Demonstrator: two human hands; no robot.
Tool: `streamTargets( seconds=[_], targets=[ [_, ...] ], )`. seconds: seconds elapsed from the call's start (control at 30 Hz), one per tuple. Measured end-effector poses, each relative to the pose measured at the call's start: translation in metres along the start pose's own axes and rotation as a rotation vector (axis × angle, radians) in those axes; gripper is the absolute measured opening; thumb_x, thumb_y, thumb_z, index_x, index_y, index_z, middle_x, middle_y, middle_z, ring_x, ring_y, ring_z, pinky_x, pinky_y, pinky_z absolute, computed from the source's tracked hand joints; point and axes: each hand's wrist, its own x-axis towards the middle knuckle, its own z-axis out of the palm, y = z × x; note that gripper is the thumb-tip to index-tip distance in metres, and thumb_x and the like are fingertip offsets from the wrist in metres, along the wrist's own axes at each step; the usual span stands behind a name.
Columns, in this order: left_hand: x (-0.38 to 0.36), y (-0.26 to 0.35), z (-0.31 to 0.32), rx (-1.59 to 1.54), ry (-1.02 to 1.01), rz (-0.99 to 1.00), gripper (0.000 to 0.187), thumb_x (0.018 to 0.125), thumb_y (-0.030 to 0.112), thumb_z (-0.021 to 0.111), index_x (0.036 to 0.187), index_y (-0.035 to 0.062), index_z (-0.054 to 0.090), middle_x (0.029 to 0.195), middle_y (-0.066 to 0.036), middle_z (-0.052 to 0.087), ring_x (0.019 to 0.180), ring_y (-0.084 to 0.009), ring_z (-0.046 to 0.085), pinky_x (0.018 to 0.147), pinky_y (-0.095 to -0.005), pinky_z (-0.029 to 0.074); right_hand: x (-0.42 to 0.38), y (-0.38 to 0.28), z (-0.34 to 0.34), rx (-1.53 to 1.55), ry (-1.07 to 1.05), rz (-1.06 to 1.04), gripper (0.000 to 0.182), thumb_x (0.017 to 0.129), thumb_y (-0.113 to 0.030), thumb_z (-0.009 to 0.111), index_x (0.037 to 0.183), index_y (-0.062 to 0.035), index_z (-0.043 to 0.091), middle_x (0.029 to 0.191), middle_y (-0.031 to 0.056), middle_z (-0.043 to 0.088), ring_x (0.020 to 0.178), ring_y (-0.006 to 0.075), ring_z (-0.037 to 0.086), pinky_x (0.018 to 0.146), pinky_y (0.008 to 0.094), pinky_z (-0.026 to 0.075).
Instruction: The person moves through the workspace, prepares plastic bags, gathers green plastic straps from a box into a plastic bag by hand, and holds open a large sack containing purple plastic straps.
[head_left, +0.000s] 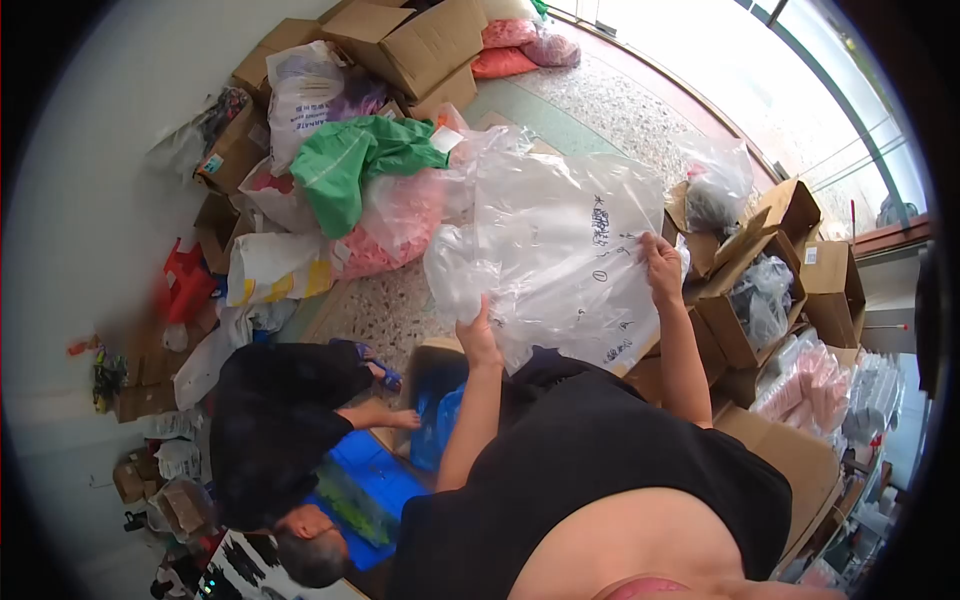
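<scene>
A large translucent plastic bag (545,245) with dark handwritten marks is spread out in front of me, held up between both hands. My left hand (481,338) grips its lower left part, the thumb pointing up. At the bag's right edge, beside the writing, my right hand (661,270) has its fingers closed on the plastic. The bag looks flat and wrinkled, and it hides much of the floor behind it.
A co-worker in dark clothes (270,410) bends over a blue tray (375,470) at the left. Cardboard boxes (415,45) and filled bags, one with pink contents (395,225) under green cloth (355,165), stand beyond. More open boxes (745,310) crowd the right side.
</scene>
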Motion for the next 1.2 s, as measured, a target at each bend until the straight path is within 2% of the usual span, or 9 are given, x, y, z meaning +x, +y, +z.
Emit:
streamTargets(
  seconds=[0.17,0.27,0.37,0.43,0.6,0.7,0.97,1.13,1.2],
  targets=[
    [0.118,0.024,0.018,-0.411,0.145,-0.173,0.037,0.083,0.018,0.066,0.111,-0.0029,0.056,0.108,-0.009,0.058,0.1,-0.0188,0.055,0.086,-0.0317,0.044,0.106,-0.037,0.027,-0.022,0.169,-0.012,0.026,0.09,-0.034,0.058,0.083,-0.0091,0.065,0.06,-0.0068,0.049,0.049,0.001,0.037,0.043,0.0183,0.028],
    [0.15,0.069,0.039,-0.234,0.179,0.055,0.04,0.085,0.021,0.064,0.113,-0.0035,0.052,0.107,-0.011,0.058,0.098,-0.0218,0.056,0.086,-0.0338,0.045,0.168,-0.075,0.047,0.02,0.179,-0.113,0.025,0.09,-0.033,0.058,0.082,-0.0105,0.064,0.059,-0.0066,0.048,0.048,0.0012,0.037,0.041,0.0179,0.026],
    [0.165,0.083,0.042,0.417,0.272,0.501,0.05,0.083,0.025,0.065,0.12,-0.0025,0.045,0.106,-0.015,0.059,0.095,-0.0273,0.058,0.085,-0.0373,0.045,0.207,-0.087,0.075,-0.021,0.092,-0.047,0.025,0.09,-0.033,0.057,0.083,-0.0101,0.064,0.059,-0.0062,0.048,0.049,0.0011,0.037,0.042,0.0177,0.027],
    [0.17,0.076,0.026,0.813,0.431,0.498,0.059,0.08,0.027,0.067,0.125,-0.0009,0.04,0.106,-0.018,0.059,0.097,-0.0322,0.058,0.084,-0.0396,0.045,0.225,-0.088,0.106,-0.203,0.016,-0.037,0.029,0.091,-0.035,0.054,0.092,-0.0085,0.066,0.061,-0.0059,0.048,0.052,0.0031,0.039,0.046,0.0199,0.03],
    [0.143,0.092,0.03,1.071,0.531,0.272,0.035,0.077,0.02,0.063,0.106,0.0021,0.054,0.101,-0.022,0.058,0.098,-0.0398,0.054,0.079,-0.044,0.045,0.287,-0.041,0.211,-0.228,-0.37,0.049,0.034,0.092,-0.035,0.051,0.104,-0.0059,0.064,0.066,-0.0057,0.049,0.056,0.0036,0.041,0.05,0.0196,0.031],
    [0.139,0.06,0.01,1.137,0.669,0.502,0.023,0.076,0.015,0.06,0.094,0.0013,0.057,0.09,-0.02,0.056,0.092,-0.0389,0.054,0.077,-0.0443,0.044,0.296,-0.058,0.291,-0.102,-0.646,0.087,0.03,0.093,-0.034,0.051,0.09,-0.007,0.062,0.067,-0.0079,0.048,0.057,0.0022,0.038,0.051,0.0194,0.03],
    [0.132,0.079,0.094,0.816,1.209,0.099,0.055,0.068,-0.003,0.061,0.12,0.0037,0.045,0.112,-0.018,0.043,0.103,-0.0388,0.051,0.082,-0.0427,0.045,0.331,-0.074,0.461,-0.23,-1.241,-0.145,0.028,0.094,-0.031,0.049,0.097,-0.0054,0.06,0.066,-0.0057,0.049,0.056,0.0021,0.04,0.05,0.0197,0.03],
    [0.132,0.054,0.112,1.009,1.193,0.026,0.072,0.06,0.037,0.074,0.123,0.0128,0.05,0.114,-0.016,0.045,0.103,-0.0344,0.052,0.083,-0.0426,0.045,0.293,-0.053,0.516,-0.357,-1.559,-0.136,0.029,0.095,-0.033,0.047,0.087,-0.0071,0.059,0.059,-0.0049,0.049,0.05,0.0029,0.039,0.046,0.0195,0.029],
    [0.141,0.024,0.11,0.979,1.16,-0.003,0.061,0.068,0.044,0.07,0.118,0.0123,0.054,0.109,-0.016,0.051,0.101,-0.0348,0.053,0.083,-0.0424,0.045,0.272,-0.034,0.529,-0.355,-1.67,-0.214,0.027,0.095,-0.03,0.048,0.091,-0.0053,0.06,0.06,-0.0042,0.05,0.053,0.004,0.042,0.048,0.0202,0.032]
  ],
)
